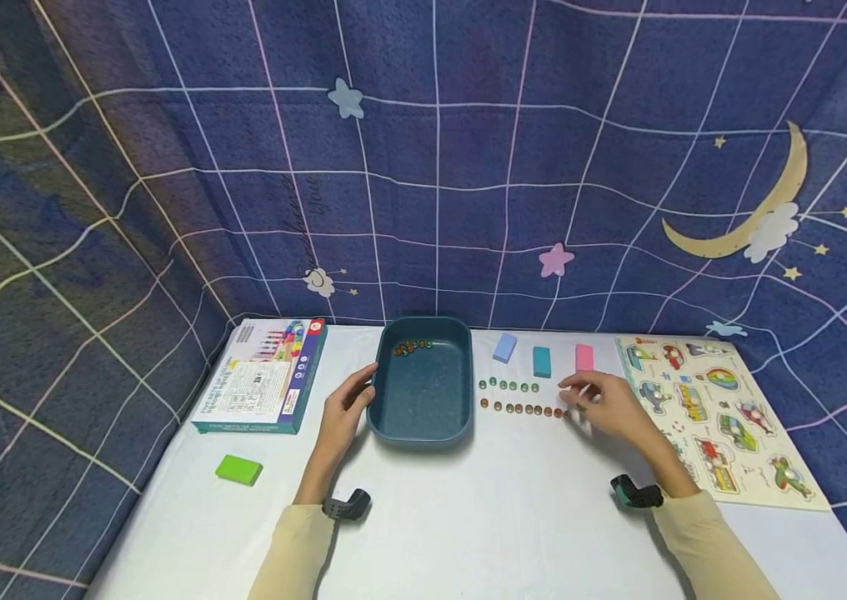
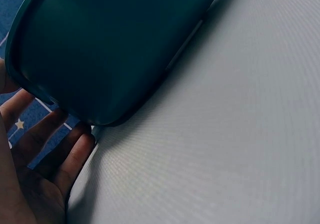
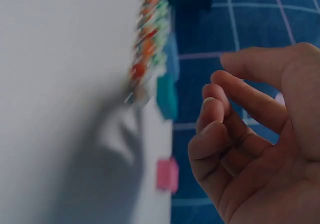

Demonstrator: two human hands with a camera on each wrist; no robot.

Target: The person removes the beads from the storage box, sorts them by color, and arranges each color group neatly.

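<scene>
A dark teal plastic bin [image 1: 425,440] stands on the table, with a cluster of small red and green glass marbles [image 1: 412,347] inside near its far left corner. My left hand [image 1: 343,414] rests against the bin's left side; in the left wrist view its fairly straight fingers [image 2: 75,156] touch the outer wall. To the right of the bin lie a row of greenish marbles [image 1: 513,386] and a nearer row of reddish marbles [image 1: 528,409]. Over the right end of the reddish row hovers my right hand [image 1: 603,404], fingers loosely bent, thumb and forefinger apart, nothing visible between them.
Blue [image 1: 504,347], teal [image 1: 541,362] and pink blocks [image 1: 584,357] lie behind the rows. A picture puzzle board [image 1: 727,417] is at right. Leftward are a flat box [image 1: 262,375] and a green block [image 1: 239,470]. A dark blue curtain [image 1: 468,208] hangs behind the table.
</scene>
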